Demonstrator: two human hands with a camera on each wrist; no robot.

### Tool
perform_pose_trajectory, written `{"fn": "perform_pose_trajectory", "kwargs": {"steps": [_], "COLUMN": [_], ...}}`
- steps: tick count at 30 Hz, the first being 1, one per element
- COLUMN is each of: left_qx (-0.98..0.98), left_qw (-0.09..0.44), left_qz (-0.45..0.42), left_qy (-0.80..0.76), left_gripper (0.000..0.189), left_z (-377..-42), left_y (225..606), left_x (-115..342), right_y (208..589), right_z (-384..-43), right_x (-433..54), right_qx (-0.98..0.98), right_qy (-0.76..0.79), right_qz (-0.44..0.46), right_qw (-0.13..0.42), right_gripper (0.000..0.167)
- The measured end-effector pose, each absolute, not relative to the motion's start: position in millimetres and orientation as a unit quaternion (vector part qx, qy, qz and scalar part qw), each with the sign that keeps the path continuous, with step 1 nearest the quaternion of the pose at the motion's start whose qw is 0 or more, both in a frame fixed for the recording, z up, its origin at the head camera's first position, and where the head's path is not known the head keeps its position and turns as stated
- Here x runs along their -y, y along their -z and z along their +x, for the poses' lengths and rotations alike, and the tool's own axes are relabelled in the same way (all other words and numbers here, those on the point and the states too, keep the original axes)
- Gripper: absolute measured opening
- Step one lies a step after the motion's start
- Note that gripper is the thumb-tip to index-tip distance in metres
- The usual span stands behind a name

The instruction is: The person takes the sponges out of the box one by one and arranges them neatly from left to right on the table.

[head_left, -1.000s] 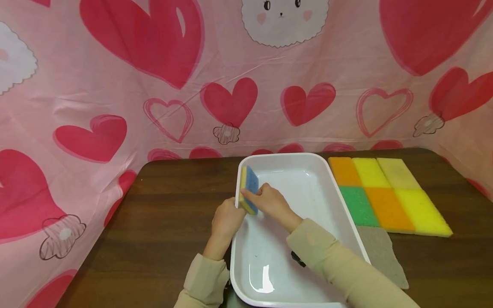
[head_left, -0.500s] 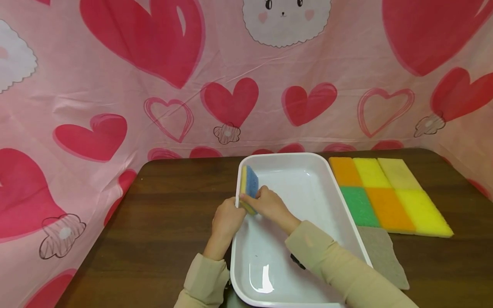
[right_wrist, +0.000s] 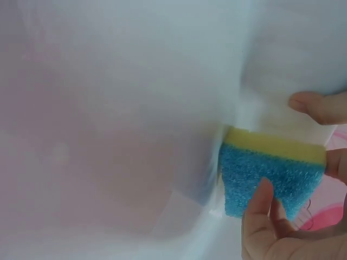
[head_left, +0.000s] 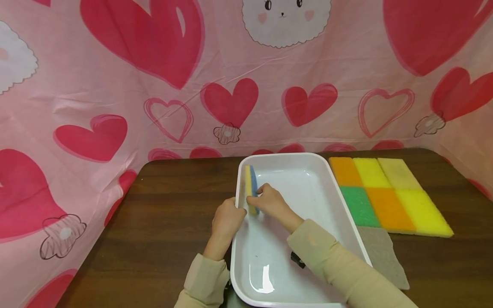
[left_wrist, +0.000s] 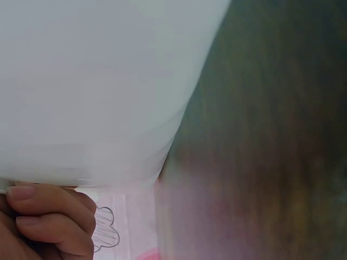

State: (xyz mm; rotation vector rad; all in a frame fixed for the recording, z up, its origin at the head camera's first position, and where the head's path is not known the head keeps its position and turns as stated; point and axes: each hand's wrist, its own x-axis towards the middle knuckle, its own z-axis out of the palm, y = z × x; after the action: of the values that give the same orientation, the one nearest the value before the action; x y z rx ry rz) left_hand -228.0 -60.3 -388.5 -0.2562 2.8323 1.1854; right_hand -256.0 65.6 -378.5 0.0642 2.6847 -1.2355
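Observation:
A white rectangular tray [head_left: 300, 205] stands on the table, and my left hand [head_left: 228, 217] grips its left rim. In the left wrist view the curled fingers [left_wrist: 51, 208] show at the tray's edge. Inside the tray, my right hand [head_left: 271, 203] pinches a two-layer sponge [head_left: 248, 179], yellow on one side and blue on the other. The sponge stands on edge near the left wall. The right wrist view shows fingertips on the rough blue face of the sponge [right_wrist: 268, 176], with the left thumb [right_wrist: 322, 107] close by over the rim.
Right of the tray lies a patchwork of orange, yellow, green and cream pads [head_left: 389, 196]. A grey-beige cloth [head_left: 383, 256] lies below it, partly under the tray's edge. Dark wooden table [head_left: 165, 214] extends to the left. A pink heart-patterned curtain [head_left: 269, 102] hangs behind.
The sponge has turned more edge-on, and its upper part has shifted slightly right, away from the tray's left wall. My right hand has moved a little right; the left hand stays on the rim.

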Motion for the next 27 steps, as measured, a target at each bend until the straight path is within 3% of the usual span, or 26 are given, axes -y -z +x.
{"fn": "perform_pose_trajectory", "kwargs": {"steps": [13,27], "left_qx": [-0.922,-0.923], "left_qw": [0.028,0.03], "left_qz": [-0.08,-0.082], "left_qy": [-0.378,-0.376], "left_gripper": [0.029,0.032], "left_z": [-228.6,-229.5], "left_y": [388.6,389.1], "left_x": [60.4,60.7], "right_y": [378.1,380.0], "right_z": [-256.3,-256.3], "right_x": [-71.7,-72.1], "right_qx": [-0.901,-0.898], "right_qy": [0.429,0.437], "right_qz": [0.03,0.027], "right_qw": [0.049,0.049], "right_gripper": [0.035,0.034]}}
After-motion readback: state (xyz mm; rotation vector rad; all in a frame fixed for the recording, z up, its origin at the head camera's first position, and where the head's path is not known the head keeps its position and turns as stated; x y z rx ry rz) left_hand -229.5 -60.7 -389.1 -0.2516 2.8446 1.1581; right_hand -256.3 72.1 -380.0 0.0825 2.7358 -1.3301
